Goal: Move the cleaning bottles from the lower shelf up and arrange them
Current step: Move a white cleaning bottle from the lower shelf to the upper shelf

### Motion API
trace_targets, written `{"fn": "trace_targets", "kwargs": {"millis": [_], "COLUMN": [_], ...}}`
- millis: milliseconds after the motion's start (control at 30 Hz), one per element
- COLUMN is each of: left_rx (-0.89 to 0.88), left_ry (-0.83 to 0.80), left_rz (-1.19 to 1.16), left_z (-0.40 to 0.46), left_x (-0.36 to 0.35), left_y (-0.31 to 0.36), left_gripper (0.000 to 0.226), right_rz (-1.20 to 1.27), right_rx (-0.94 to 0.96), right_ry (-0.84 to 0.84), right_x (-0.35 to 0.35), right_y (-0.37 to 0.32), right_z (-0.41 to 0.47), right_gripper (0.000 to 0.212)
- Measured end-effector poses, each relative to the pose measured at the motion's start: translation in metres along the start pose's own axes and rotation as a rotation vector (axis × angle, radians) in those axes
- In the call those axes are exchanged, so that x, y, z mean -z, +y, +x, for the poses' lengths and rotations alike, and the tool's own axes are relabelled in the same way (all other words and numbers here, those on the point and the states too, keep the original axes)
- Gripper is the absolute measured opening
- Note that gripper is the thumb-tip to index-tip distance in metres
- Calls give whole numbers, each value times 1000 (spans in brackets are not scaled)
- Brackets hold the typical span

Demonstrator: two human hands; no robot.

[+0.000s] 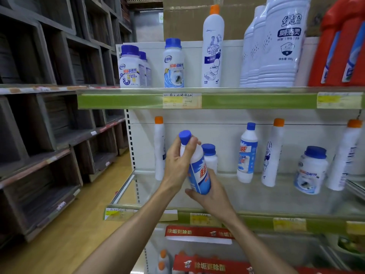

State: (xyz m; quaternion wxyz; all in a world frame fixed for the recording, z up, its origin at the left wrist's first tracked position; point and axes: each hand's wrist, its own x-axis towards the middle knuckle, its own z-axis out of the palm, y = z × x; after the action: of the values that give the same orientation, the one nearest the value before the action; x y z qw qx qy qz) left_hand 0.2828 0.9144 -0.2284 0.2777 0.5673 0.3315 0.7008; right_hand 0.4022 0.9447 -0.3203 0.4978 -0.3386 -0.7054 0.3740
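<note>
A white bottle with a blue cap and blue label point(197, 167) is tilted in front of the middle shelf point(256, 196). My left hand point(177, 165) grips its neck and shoulder. My right hand point(211, 194) holds its base from below. On the middle shelf stand a small blue-capped jar point(210, 157) right behind the held bottle, a matching blue-label bottle point(246, 155), three tall orange-capped bottles point(273, 153) and a wide blue-capped jar point(311, 171). The upper shelf point(138, 98) carries blue-capped jars point(129, 67) and a tall orange-capped bottle point(213, 48).
Large white bottles point(276, 46) and red jugs point(343, 46) fill the upper shelf's right side. Red-banded packs point(199, 233) sit on the shelf below. Dark wooden bins point(49, 125) line the left of the aisle, above a wood floor point(79, 224).
</note>
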Motion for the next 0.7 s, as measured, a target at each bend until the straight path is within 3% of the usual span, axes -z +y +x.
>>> {"fn": "trace_targets", "kwargs": {"millis": [133, 233, 400, 533, 700], "left_rx": [-70, -95, -74, 11, -6], "left_ry": [-110, -210, -420, -525, -398], "left_rz": [-118, -167, -225, -404, -385], "left_z": [7, 26, 75, 114, 156], "left_x": [-4, -6, -10, -15, -23], "left_y": [49, 89, 161, 213, 262], "left_gripper": [19, 18, 19, 38, 27], "right_rz": [5, 47, 210, 358, 367], "right_rx": [199, 267, 188, 79, 97], "right_ry": [137, 146, -77, -307, -306], "right_x": [0, 5, 28, 45, 58], "right_y": [-34, -74, -149, -207, -261], "right_z": [-7, -4, 11, 33, 62], "right_gripper": [63, 58, 47, 50, 51]}}
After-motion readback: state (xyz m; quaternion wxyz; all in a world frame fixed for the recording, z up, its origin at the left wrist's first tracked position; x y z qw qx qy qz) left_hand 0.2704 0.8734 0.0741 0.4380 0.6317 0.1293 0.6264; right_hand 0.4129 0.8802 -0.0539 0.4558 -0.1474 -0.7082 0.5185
